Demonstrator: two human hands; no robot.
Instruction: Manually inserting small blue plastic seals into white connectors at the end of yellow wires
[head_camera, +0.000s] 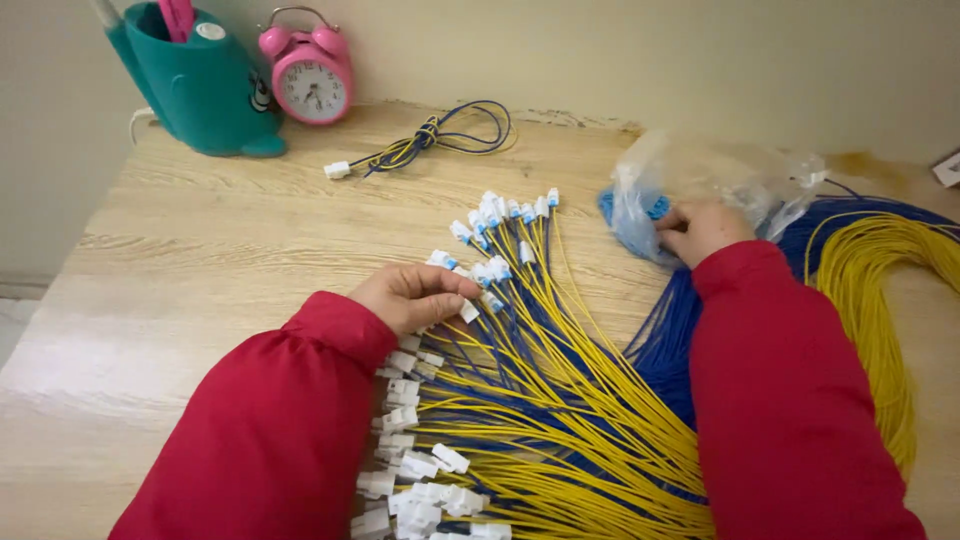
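While my left hand (415, 296) pinches a small white connector (468, 312), its yellow and blue wires (560, 400) trail limp and light; my right hand (700, 230) grips the crinkly plastic bag (720, 175); connectors seem the firmest hold.

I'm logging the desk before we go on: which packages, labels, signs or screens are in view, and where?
Plastic bag: clear, crumpled, far right of the desk, blue parts inside; right hand is at its opening.
Clock: pink, round, twin bells, white dial, back left by the wall.
Card corner: white, at the right edge, mostly cut off.
No screens or signs show.
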